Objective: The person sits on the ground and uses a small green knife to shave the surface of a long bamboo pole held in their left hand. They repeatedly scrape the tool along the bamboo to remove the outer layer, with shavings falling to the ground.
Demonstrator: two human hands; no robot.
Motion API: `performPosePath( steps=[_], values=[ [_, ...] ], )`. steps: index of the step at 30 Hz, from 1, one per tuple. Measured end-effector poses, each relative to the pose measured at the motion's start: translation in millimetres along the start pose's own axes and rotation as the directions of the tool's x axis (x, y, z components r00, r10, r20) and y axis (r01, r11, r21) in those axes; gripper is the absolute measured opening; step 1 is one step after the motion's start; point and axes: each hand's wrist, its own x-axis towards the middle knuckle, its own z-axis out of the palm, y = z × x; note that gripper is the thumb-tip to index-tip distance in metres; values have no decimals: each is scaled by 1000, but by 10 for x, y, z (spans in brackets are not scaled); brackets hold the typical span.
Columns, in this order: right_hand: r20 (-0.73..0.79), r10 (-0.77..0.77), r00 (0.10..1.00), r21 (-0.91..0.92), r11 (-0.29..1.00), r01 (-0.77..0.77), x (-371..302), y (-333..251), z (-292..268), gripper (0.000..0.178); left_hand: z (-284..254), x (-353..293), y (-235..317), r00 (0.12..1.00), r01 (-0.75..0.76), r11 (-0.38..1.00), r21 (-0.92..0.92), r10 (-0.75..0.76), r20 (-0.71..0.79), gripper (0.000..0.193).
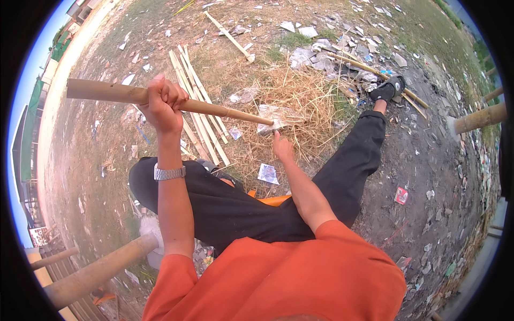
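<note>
The bamboo pole runs left from the straw pile. Left hand: closed around the pole, left of the pile. Right hand: index finger extended at the pile's near edge; grip unclear. Caution: one-handed support could let the pole twist.

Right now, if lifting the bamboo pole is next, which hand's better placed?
Left, probably: the left hand is wrapped around the bamboo pole; the right hand only has a finger at its far end.
</note>
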Motion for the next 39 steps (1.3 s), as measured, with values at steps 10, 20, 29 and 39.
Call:
performPosePath(
  steps=[10, 20, 29, 39],
  values=[
    [130, -470, 873, 245, 868, 431, -1310, -982, -952, 75, 22, -81, 32, 960, 43, 998, 37, -51, 274, 39],
    [-101, -421, 902, 77, 900, 429, -1228, -829, -481, 76, -191, -30, 29, 980, 51, 993, -107, -29, 197, 38],
    [-131, -313, 941, 117, 937, 328, -1128, -537, -318, 77, -90, -236, 96, 972, 55, 993, -106, -29, 234, 38],
    [-152, -177, 973, 36, 982, 184, -395, 276, -88, 77, -15, -135, 39, 959, 14, 994, -105, 16, 283, 39]
  ],
)
